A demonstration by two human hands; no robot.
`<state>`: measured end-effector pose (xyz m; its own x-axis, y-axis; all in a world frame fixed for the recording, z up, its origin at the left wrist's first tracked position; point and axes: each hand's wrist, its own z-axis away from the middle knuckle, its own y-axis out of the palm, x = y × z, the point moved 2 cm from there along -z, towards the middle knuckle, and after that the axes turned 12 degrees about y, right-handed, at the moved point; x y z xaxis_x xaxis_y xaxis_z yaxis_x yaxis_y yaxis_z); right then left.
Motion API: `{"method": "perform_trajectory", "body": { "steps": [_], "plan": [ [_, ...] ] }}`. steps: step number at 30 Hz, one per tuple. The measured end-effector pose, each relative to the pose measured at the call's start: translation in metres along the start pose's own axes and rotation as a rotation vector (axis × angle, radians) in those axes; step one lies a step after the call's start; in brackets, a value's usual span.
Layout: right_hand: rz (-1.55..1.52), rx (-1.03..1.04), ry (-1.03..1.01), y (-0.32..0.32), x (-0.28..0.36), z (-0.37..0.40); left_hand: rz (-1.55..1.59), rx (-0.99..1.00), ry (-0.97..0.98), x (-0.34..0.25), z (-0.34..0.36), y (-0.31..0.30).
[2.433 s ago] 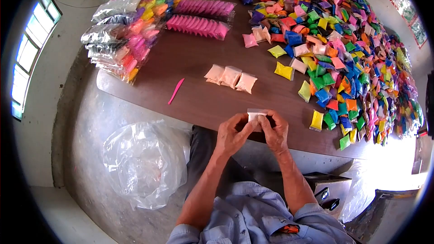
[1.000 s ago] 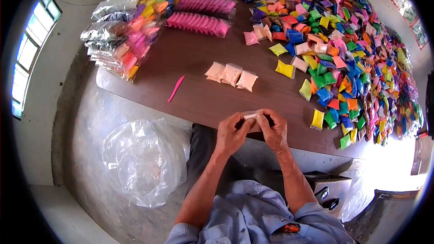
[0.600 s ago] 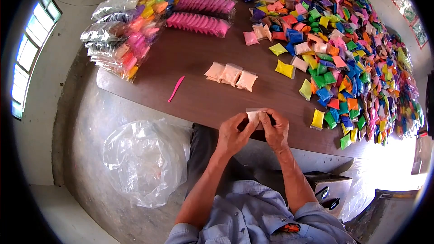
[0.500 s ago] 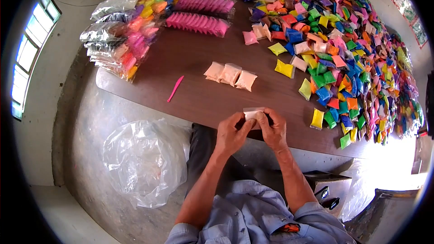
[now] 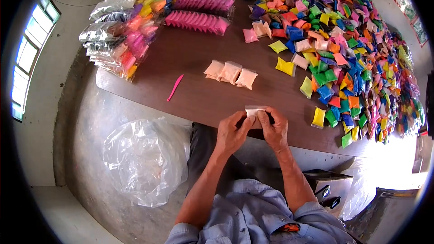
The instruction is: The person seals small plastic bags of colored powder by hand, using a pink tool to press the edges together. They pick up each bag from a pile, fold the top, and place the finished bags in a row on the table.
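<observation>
Between my two hands is a small pale packet (image 5: pixel 256 110), held above the table's front edge. My left hand (image 5: pixel 233 131) pinches its left side, thumb against the fingers. On the other side, the thumb and fingers of my right hand (image 5: pixel 274 130) are closed on the same packet. Most of its lower part is hidden behind my thumbs. Just beyond my hands, several peach-coloured packets (image 5: pixel 231 73) lie in a short overlapping row on the brown table (image 5: pixel 199 104). A pink plastic knife-shaped tool (image 5: pixel 175 87) rests to their left.
A large heap of small coloured packets (image 5: pixel 325 54) covers the table's right side. Filled clear bags (image 5: pixel 113 31) are stacked at the left edge, with pink packet rows (image 5: pixel 199 22) beside them. On the floor at left sits a big clear plastic bag (image 5: pixel 144 162).
Both hands keep their grip on the pale packet and have shifted very slightly to the right. Nothing else has visibly moved on the table.
</observation>
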<state>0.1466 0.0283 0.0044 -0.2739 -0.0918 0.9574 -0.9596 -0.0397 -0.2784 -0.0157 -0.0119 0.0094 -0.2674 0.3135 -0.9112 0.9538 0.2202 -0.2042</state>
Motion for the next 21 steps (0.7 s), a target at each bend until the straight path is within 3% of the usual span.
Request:
{"method": "perform_trajectory", "body": {
  "steps": [8,13,21],
  "plan": [
    [-0.090,0.075,0.041,-0.002,0.010,0.002,-0.046,-0.022,0.000,0.001,0.002,0.001],
    [-0.021,0.065,-0.030,-0.002,0.002,0.001,0.042,0.010,-0.133,0.000,0.001,-0.005],
    [-0.006,0.095,-0.009,-0.001,0.003,0.002,0.030,-0.050,-0.069,0.009,0.005,-0.004]
  ]
}}
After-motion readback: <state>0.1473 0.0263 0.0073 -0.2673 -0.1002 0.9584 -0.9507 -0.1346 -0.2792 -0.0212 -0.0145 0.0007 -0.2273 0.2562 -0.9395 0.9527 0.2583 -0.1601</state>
